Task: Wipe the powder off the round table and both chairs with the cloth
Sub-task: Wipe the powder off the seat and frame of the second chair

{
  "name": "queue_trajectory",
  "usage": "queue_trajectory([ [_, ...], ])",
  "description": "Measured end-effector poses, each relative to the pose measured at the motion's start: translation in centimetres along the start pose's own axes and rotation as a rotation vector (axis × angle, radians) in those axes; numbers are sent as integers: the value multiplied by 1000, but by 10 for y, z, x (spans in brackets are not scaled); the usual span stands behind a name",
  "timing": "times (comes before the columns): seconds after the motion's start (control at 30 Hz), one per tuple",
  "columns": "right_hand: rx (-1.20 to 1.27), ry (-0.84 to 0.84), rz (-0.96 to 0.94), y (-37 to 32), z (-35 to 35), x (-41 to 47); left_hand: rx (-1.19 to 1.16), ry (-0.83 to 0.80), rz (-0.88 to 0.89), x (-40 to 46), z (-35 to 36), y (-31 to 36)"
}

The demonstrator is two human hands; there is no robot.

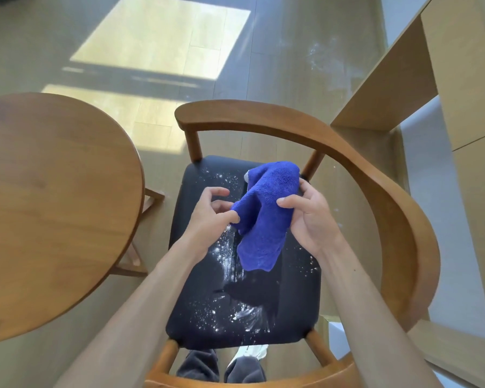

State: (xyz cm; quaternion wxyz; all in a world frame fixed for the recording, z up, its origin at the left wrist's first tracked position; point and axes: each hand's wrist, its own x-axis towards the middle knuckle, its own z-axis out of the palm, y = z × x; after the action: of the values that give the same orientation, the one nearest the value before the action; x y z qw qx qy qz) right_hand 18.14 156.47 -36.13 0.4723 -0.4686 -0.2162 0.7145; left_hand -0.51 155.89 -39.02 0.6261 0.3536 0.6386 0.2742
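Two bare arms come in from the bottom of the picture. No sleeves show on them at all, from the bottom edge up to the wrists. The left hand (pixel 213 214) has no ring, no watch and no glove. The right hand (pixel 305 217) is bare as well, with short, plain nails. Both wrists are bare too, with no band or strap. Low down, the person wears dark grey trousers (pixel 199 365) made of soft cloth with folds in it. Beside them a bit of a white shoe or sock (pixel 254 352) peeks out, too hidden to tell which.
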Motion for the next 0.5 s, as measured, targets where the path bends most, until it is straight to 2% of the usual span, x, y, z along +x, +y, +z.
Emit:
queue_trajectory([
  [0.13,-138,150,28,-1,-10,4,66,90,85,2,-12,6],
  [0.23,-606,284,18,1,-16,7,166,78,178,3,-18,14],
  [0.3,-819,297,-11,2,-17,8,249,65,238,2,-19,19],
  [0.43,-931,377,42,-1,-17,13,367,50,323,4,-22,24],
  [0.5,-935,353,67,-6,-20,15,404,55,346,6,-24,25],
])
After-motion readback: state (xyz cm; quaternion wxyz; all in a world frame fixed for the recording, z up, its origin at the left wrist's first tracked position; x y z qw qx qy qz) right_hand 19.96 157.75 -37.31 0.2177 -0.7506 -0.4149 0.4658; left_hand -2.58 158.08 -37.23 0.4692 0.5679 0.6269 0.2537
